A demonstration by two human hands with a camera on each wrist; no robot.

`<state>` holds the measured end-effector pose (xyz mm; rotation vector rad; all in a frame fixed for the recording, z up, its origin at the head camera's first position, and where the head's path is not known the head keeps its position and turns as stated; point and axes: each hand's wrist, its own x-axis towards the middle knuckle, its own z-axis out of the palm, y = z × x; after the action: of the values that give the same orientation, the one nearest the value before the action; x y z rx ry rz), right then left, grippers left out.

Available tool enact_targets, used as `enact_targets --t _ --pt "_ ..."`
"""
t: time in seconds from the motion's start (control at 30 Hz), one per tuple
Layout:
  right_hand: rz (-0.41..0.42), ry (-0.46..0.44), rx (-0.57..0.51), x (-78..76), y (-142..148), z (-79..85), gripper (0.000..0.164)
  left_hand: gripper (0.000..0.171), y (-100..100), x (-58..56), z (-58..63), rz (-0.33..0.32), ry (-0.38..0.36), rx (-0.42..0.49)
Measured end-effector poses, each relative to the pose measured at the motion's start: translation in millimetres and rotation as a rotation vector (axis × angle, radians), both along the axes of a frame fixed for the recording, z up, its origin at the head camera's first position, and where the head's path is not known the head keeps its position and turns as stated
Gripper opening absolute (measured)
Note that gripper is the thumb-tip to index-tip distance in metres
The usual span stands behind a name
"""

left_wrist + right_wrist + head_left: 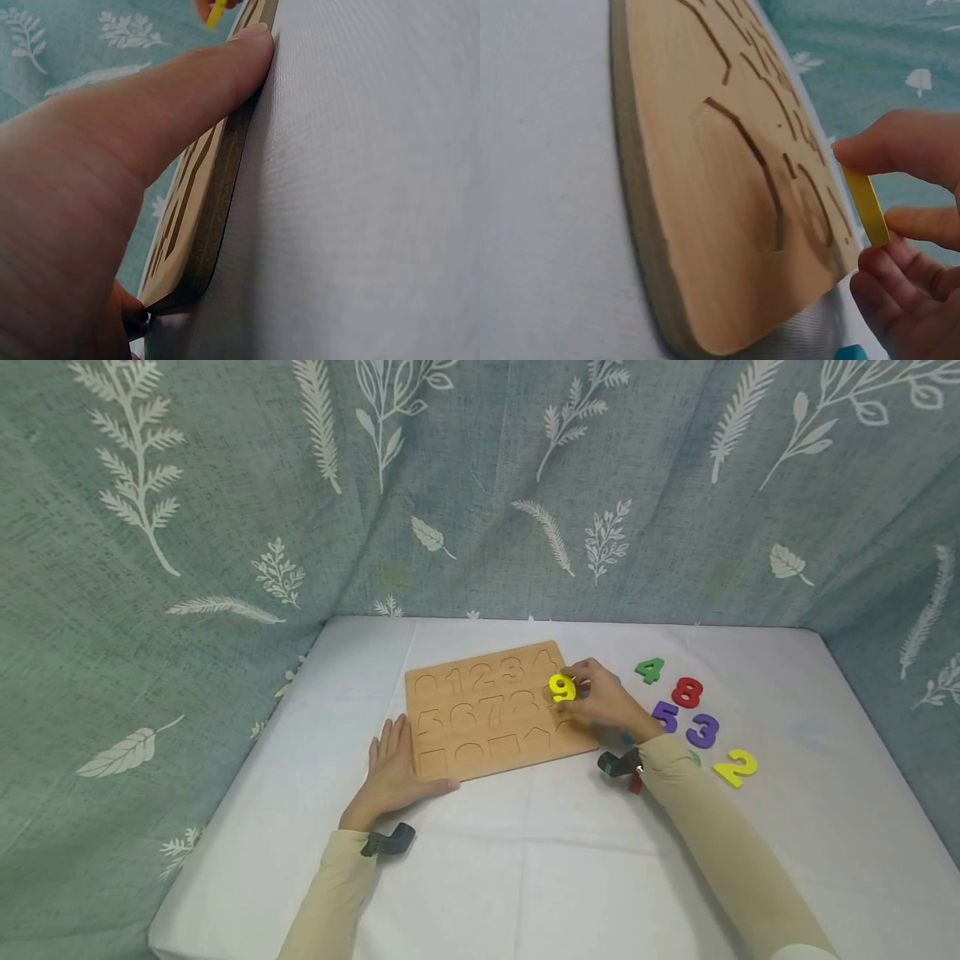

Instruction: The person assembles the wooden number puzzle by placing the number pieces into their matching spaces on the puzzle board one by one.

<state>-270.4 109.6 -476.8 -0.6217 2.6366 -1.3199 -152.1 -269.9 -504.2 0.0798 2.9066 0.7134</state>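
Left hand (pixel 392 771) lies flat, steadying the wooden board (pixel 491 714); right hand (pixel 603 699) pinches the yellow 9 (pixel 562 687) just above the board's right edge.

Matt wooden board (pixel 495 718), woven cloth (pixel 525 860)

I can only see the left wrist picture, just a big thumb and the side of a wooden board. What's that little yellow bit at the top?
Observer: It's a yellow number 9, pinched in the right hand over the right end of the wooden number board.
Operator: Is my thumb hand holding the board?
Observer: The left hand lies flat on the white table against the board's left edge, thumb along the front edge.
Operator: Are there more numbers?
Observer: Yes, right of the board lie a green 4, red 8, purple 5, purple 3 and yellow 2.
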Motion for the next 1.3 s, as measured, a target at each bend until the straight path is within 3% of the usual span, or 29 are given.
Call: enact_targets --t 0.3,0.6,1.3 --pt "0.016 -0.035 0.052 -3.8 -2.2 -8.3 0.07 0.152 0.1 -0.5 -2.5 0.002 0.003 0.008" --pt "0.044 0.011 0.105 -3.3 -4.9 -9.9 0.066 0.153 1.5 0.5 -1.3 0.005 0.002 0.016" --pt "0.064 0.016 0.105 -4.5 -7.8 -9.6 0.064 0.151 0.0 1.6 1.2 -0.005 0.013 0.016"
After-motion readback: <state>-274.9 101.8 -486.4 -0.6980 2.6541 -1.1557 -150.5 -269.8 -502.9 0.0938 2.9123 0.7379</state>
